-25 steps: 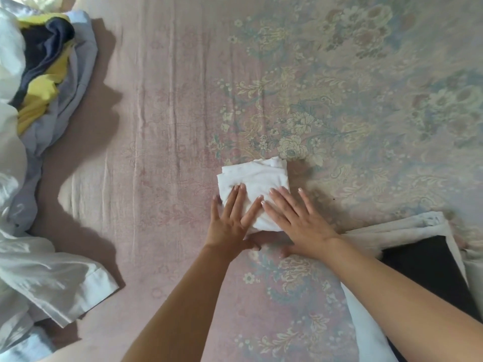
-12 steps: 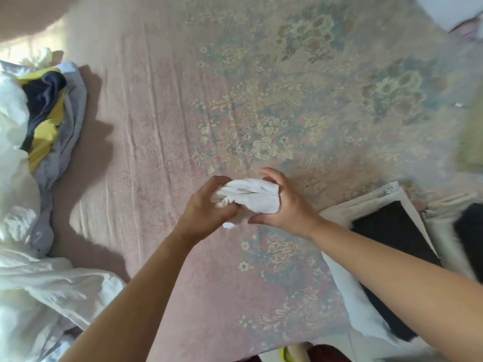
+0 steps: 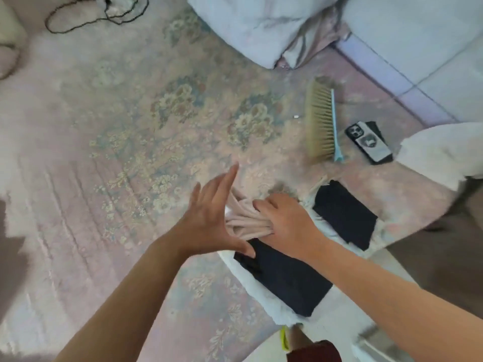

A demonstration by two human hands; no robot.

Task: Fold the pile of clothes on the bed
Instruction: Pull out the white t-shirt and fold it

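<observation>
On the floral bed (image 3: 130, 152), the right hand (image 3: 287, 220) clutches a small pale garment (image 3: 245, 220) above folded stacks; the left hand (image 3: 206, 220) is spread flat beside it. Soft, light cloth, probably best pinched at edges.

Both forearms were bare to the elbow, no sleeves, watches or rings showing on the left hand (image 3: 209, 218) or right hand (image 3: 285, 218). At six o'clock, a dark red garment edge (image 3: 313, 352) showed.

home bedroom, floral bedsheet (image 3: 109, 142), pillow (image 3: 261, 24), phone (image 3: 369, 144)
</observation>
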